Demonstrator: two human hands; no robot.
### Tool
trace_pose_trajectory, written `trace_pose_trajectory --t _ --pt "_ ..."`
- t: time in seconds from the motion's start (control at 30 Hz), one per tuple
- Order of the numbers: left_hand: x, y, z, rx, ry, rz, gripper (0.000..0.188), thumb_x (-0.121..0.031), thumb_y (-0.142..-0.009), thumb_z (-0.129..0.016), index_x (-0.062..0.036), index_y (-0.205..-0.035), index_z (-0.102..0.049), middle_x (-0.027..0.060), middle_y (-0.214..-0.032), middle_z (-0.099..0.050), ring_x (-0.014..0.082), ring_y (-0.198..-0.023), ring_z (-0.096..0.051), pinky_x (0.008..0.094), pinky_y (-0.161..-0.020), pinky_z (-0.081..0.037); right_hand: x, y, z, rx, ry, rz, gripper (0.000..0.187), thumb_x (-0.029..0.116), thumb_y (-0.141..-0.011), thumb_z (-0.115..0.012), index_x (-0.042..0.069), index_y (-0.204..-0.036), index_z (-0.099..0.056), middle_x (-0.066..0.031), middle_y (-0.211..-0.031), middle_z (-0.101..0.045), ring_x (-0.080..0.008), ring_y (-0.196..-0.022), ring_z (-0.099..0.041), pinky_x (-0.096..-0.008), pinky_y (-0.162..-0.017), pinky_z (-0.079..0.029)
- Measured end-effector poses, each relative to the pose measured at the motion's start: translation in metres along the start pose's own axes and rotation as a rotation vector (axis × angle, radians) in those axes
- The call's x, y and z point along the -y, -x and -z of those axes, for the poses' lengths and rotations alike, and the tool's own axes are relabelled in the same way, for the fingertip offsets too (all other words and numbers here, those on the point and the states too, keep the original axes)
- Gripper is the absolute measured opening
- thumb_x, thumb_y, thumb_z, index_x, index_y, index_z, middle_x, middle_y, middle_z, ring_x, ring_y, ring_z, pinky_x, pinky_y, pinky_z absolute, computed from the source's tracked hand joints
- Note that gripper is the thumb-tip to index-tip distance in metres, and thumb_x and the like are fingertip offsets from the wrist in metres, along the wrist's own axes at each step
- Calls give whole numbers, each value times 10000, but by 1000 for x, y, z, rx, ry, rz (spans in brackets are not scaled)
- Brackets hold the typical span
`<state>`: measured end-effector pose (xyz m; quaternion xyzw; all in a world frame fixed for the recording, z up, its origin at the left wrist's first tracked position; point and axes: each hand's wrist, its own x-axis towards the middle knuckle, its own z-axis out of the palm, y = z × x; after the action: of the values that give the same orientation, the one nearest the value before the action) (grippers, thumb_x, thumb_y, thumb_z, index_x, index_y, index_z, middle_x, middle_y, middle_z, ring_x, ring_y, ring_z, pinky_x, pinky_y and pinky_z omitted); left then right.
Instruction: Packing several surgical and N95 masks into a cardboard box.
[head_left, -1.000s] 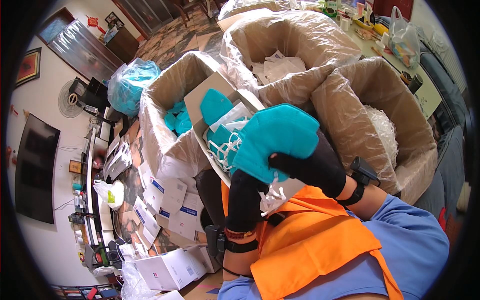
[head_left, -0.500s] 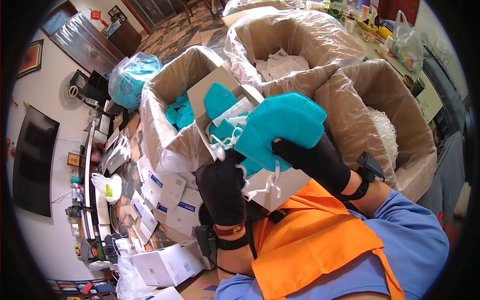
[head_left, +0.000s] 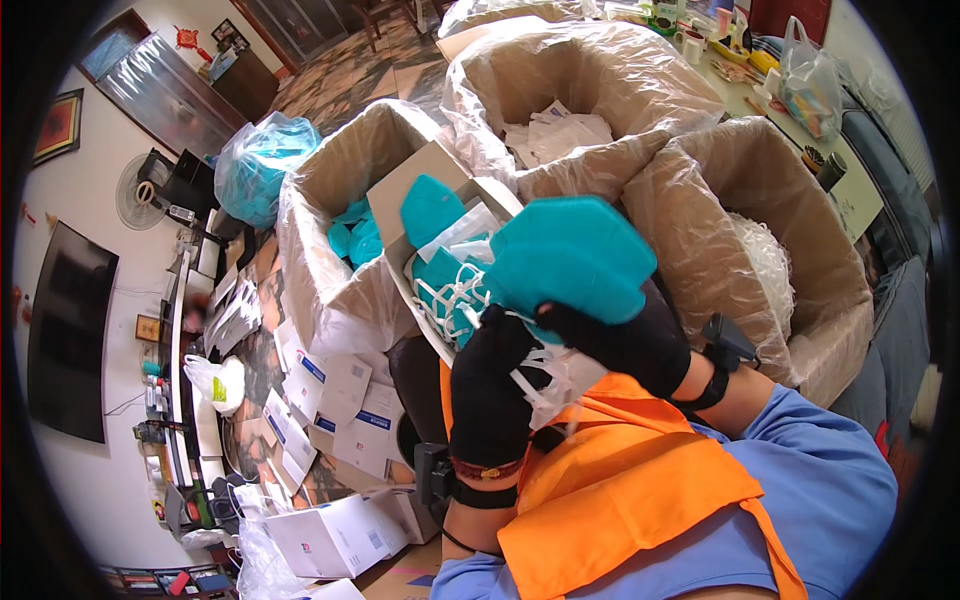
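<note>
My right hand (head_left: 615, 345), in a black fingerless glove, grips a teal fold-flat face mask (head_left: 570, 250) by its lower edge. My left hand (head_left: 490, 385), gloved alike, is closed on white mask straps (head_left: 535, 385) just beside it; their ends dangle below the fingers, partly blurred. Right behind both hands stands an open cardboard box (head_left: 415, 185) holding more teal masks (head_left: 432, 208), a tangle of white straps (head_left: 455, 300) and some clear wrapping. The thumb of my right hand lies against the mask; the fingers behind it are hidden.
Plastic-lined cartons stand beyond: one with teal masks (head_left: 355, 235), one with white papers (head_left: 560, 135), one with white straps (head_left: 765, 260). A bag of teal masks (head_left: 265, 170) sits at the far left. Flattened white boxes (head_left: 330, 390) litter the left floor.
My left hand has moved right, closer to my right hand, and now pinches the straps. The held mask has turned slightly, and its straps have been drawn together.
</note>
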<state>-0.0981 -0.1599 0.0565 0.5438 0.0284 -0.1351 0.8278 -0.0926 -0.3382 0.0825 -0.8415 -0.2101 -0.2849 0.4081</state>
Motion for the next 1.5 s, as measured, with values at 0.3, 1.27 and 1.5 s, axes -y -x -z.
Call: trace_pose_trajectory --t 0.3,1.27,1.5 --pt "-12 3 10 85 -636 -422 261 -249 -915 -657 -49 -1080 -625 36 -873 -627 206 -812 -638 339 -743 -514 -12 76 -20 213 -816 -404 373 83 -941 -668 60 -1302 -580 -79 -1260 -625 -170 -1155 -594 -323 -1005 -468" --pt "-77 -201 69 -175 -28 -119 406 -360 -1008 -530 -86 -1307 -552 106 -1017 -594 191 -694 -621 325 -598 -531 -55 10 -29 340 -1057 -837 170 222 -968 -625 57 -994 -656 31 -786 -585 -34 -659 -511 -197 -583 -415" --pt "-33 -273 126 -454 -1164 -339 664 -404 -710 -851 37 -1143 -607 142 -967 -714 269 -823 -703 363 -708 -545 -67 25 -36 324 -1060 -890 170 202 -948 -660 56 -1034 -657 26 -820 -627 -34 -674 -557 -196 -583 -454"
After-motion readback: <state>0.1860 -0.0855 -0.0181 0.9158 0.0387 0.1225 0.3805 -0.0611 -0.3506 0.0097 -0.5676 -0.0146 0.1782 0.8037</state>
